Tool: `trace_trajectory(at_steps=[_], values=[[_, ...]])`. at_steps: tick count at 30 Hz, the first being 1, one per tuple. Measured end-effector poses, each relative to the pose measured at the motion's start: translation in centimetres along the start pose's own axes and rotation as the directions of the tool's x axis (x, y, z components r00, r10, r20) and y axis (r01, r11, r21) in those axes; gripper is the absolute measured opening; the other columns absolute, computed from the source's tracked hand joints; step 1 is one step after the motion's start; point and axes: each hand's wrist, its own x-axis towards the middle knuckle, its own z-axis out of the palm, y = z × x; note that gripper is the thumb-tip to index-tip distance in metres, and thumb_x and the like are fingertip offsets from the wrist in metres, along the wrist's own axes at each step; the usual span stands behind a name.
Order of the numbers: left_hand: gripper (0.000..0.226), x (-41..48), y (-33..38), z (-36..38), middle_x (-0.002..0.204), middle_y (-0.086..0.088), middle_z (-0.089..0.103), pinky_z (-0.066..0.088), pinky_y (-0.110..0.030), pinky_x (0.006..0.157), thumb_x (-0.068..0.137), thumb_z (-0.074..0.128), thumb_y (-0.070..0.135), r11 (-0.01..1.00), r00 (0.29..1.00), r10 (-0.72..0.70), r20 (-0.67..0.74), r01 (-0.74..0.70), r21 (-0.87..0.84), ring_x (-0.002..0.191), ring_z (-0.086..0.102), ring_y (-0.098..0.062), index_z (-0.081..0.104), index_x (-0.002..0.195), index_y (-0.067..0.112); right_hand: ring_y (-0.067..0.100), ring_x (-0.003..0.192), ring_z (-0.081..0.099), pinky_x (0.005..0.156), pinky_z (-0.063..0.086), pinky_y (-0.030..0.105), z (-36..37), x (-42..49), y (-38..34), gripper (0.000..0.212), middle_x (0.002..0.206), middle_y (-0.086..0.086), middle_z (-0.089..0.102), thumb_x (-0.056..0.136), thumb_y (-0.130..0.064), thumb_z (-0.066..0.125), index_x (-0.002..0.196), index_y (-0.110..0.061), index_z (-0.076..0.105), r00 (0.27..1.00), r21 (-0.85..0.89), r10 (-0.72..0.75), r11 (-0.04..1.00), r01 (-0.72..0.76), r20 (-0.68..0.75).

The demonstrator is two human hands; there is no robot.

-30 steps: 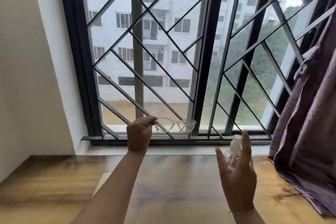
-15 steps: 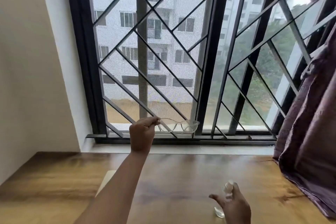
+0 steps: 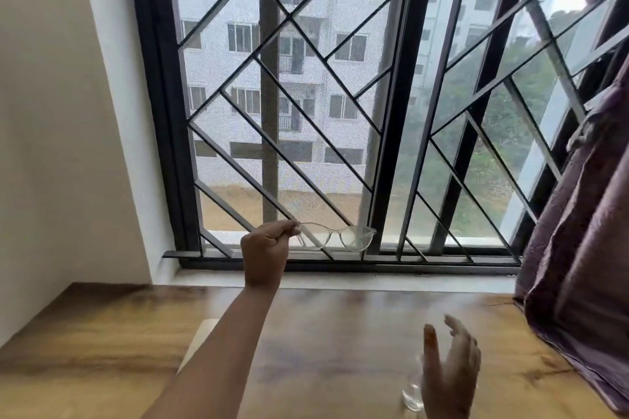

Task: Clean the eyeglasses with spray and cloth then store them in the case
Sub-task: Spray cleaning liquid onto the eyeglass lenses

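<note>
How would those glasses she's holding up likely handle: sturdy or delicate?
Probably delicate: the glasses have a thin clear frame. Likely light, since the left hand holds them out level by one end with just the fingertips. A grip on the lenses would likely smudge them.

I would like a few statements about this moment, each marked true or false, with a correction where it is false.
1. The left hand holds the eyeglasses up in front of the window. True.
2. The eyeglasses lie flat on the table. False: they are in the air, pinched at one end.
3. The right hand is low over the table, next to the clear spray bottle. True.
4. The right hand grips a cloth. False: its fingers are spread and no cloth is in it.
5. A purple curtain hangs at the right. True.
</note>
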Motion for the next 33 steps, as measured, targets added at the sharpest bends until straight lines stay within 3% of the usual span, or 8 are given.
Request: trace_trajectory(at_steps=[2,5,7,11,19,23,27,33], values=[[0.022,0.1,0.1,-0.1,0.073,-0.001,0.073,0.051,-0.012,0.07,0.069,0.067,-0.01,0.999,1.0,-0.029,-0.005,0.028,-0.037,0.075,0.065,0.001,0.076,0.08,0.006,0.034,0.096,0.055,0.088,0.042,0.041,-0.2,1.6,-2.3,0.052,0.102,0.014,0.061,0.081,-0.047,0.043,0.108,-0.006,0.06,0.999,0.065,-0.032,0.997,0.034,-0.023],[0.03,0.1,0.5,-0.3,0.067,0.017,0.07,0.052,-0.012,0.068,0.07,0.067,-0.015,0.959,0.982,-0.182,0.039,0.186,-0.214,0.067,0.065,0.005,0.074,0.082,0.012,0.017,0.079,0.06,0.075,0.048,0.017,0.2,3.7,-4.8,0.011,0.085,0.005,0.067,0.082,-0.024,0.061,0.09,-0.021,0.067,0.998,0.233,-0.053,0.971,0.048,0.016],[0.034,0.1,1.0,-0.4,0.063,0.012,0.071,0.055,-0.018,0.068,0.071,0.066,-0.015,0.873,0.944,-0.315,0.103,0.33,-0.36,0.065,0.066,-0.003,0.076,0.074,0.018,0.007,0.067,0.063,0.066,0.049,0.011,0.8,4.4,-5.9,0.023,0.071,-0.001,0.071,0.078,-0.005,0.069,0.076,-0.027,0.069,0.987,0.385,0.01,0.92,-0.073,0.162],[0.042,-0.3,2.4,0.1,0.058,-0.003,0.071,0.057,-0.021,0.062,0.076,0.056,-0.02,0.558,0.81,-0.54,0.227,0.547,-0.625,0.058,0.068,-0.011,0.075,0.06,0.014,0.006,0.058,0.061,0.059,0.051,0.014,2.6,3.8,-7.9,0.022,0.061,-0.002,0.071,0.075,0.007,0.068,0.076,-0.014,0.073,0.912,0.557,0.065,0.774,-0.302,0.404],[0.038,-2.9,5.1,1.3,0.06,-0.008,0.062,0.057,-0.027,0.069,0.072,0.049,-0.02,0.238,0.717,-0.553,0.425,0.624,-0.744,0.065,0.062,-0.019,0.066,0.051,0.007,0.01,0.061,0.058,0.062,0.042,0.024,5.2,2.6,-11.7,0.022,0.068,0.003,0.068,0.068,-0.005,0.066,0.088,-0.008,0.072,0.689,0.62,0.073,0.375,-0.689,0.722],[0.014,-4.1,5.5,2.2,0.069,-0.015,0.069,0.058,-0.028,0.065,0.064,0.057,-0.009,0.028,0.631,-0.584,0.511,0.645,-0.764,0.065,0.068,-0.021,0.069,0.069,-0.003,0.013,0.069,0.062,0.062,0.044,0.022,5.8,2.6,-12.5,0.035,0.078,0.006,0.071,0.062,-0.005,0.073,0.097,-0.005,0.07,0.688,0.664,0.025,0.239,-0.708,0.725],[0.014,-5.0,5.7,2.7,0.073,-0.013,0.071,0.057,-0.023,0.058,0.064,0.06,-0.003,-0.068,0.611,-0.557,0.562,0.641,-0.764,0.063,0.068,-0.019,0.072,0.07,-0.001,0.027,0.085,0.065,0.072,0.054,0.026,6.2,2.7,-12.4,0.067,0.092,0.019,0.069,0.042,-0.016,0.091,0.1,0.006,0.067,0.726,0.714,-0.016,0.201,-0.671,0.687],[0.055,-5.9,5.8,3.0,0.073,-0.01,0.071,0.055,-0.023,0.063,0.025,0.095,0.02,-0.1,0.626,-0.489,0.608,0.652,-0.752,0.068,0.068,-0.018,0.075,0.074,0.005,0.024,0.078,0.065,0.069,0.052,0.024,6.0,2.2,-12.6,0.059,0.08,0.016,0.072,0.034,-0.027,0.092,0.082,0.001,0.073,0.778,0.745,-0.006,0.295,-0.599,0.628]])
